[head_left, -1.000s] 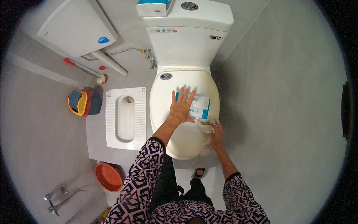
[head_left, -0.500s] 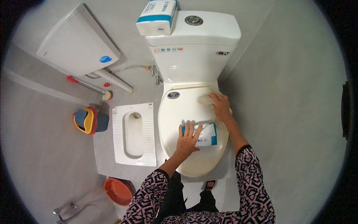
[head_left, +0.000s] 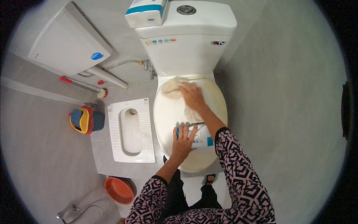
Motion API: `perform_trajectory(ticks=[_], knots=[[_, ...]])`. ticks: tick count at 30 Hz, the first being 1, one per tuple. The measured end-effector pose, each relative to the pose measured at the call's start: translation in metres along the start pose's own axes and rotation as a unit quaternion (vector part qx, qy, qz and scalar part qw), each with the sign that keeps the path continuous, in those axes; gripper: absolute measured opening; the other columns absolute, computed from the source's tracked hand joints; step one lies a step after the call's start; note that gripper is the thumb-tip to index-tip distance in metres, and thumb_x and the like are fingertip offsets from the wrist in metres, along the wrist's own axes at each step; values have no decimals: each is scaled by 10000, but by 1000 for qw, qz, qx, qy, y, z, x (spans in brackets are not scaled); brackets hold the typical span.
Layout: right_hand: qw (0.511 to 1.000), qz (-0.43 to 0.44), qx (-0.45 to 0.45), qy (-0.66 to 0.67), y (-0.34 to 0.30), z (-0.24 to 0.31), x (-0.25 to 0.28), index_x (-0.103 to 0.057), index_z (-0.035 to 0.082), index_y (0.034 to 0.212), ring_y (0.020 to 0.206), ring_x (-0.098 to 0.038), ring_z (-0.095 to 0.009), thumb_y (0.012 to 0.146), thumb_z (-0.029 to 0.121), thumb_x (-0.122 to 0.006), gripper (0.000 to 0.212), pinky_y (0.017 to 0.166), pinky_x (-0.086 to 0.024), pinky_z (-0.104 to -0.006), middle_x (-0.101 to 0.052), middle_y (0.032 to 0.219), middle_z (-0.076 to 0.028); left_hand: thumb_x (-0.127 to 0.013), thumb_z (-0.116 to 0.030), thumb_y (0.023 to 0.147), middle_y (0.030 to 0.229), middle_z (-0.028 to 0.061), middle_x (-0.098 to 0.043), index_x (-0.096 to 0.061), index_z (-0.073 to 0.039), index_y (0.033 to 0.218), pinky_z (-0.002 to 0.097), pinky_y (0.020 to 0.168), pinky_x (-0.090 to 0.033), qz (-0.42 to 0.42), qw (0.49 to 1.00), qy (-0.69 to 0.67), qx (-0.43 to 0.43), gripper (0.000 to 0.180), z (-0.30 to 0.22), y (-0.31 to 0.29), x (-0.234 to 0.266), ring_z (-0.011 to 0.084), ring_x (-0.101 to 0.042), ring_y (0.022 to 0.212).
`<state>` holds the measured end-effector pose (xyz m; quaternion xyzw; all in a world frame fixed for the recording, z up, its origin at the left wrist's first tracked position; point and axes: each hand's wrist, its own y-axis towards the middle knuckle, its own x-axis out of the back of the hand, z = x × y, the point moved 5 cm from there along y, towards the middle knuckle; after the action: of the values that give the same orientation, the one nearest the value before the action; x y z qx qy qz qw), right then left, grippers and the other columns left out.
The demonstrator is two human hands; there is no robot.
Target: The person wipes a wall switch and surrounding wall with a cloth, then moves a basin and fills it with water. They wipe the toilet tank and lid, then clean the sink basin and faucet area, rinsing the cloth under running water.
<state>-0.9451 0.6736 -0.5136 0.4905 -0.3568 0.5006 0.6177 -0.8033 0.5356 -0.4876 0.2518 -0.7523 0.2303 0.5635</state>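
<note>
A closed white toilet lid (head_left: 166, 115) lies in front of me. Near the hinge, my right hand (head_left: 194, 97) presses a pale beige cloth (head_left: 172, 89) flat on it, fingers curled onto the fabric and slightly blurred. Part of the cloth trails under that hand toward me. My left hand (head_left: 182, 143) rests with fingers stretched and spread over the left end of a white-and-blue tissue pack (head_left: 203, 139). The pack lies on the front half of the lid, its left end partly covered by my fingers.
Another tissue pack (head_left: 147, 14) stands on the cistern (head_left: 186, 28). At left are a squat toilet (head_left: 131, 130), a wall-mounted tank (head_left: 71, 41), a brush (head_left: 84, 86) and a blue-yellow bin (head_left: 87, 120). An orange basin (head_left: 119, 190) sits lower left, near a shower hose (head_left: 87, 209).
My right hand has swept the cloth from the lid's right side to the left near the hinge, covering the oval sticker. My left hand stays on the tissue pack. The view has shifted slightly.
</note>
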Motion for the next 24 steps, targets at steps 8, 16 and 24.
perform_trajectory(ticks=[8,16,24], knots=[[977,40,-211,-19,-90,-77,32,-383,153,1336,1248,-312,-354,831,193,-553,534,981,-283,-552,-311,1398,-95,-896,-378,419,1407,228,-267,-369,-134,1342,637,1019,-197,-3,1000,-27,6,1090,1,6,14,449,-227,1305],[979,-1,-188,81,-202,-64,50,-372,170,1353,1257,-300,-388,799,135,-591,597,1003,-262,-569,-272,1431,-117,-832,-423,504,1361,217,-340,-352,-98,1335,590,1029,-218,104,990,81,-44,1013,4,19,20,412,-321,1248],[975,-28,-218,-37,-119,-83,19,-434,170,1313,1208,-347,-403,806,125,-573,527,974,-312,-562,-369,1364,-134,-859,-317,446,1146,181,-471,-431,-53,1260,502,905,-334,32,999,23,-21,957,8,-3,4,329,-473,1021]])
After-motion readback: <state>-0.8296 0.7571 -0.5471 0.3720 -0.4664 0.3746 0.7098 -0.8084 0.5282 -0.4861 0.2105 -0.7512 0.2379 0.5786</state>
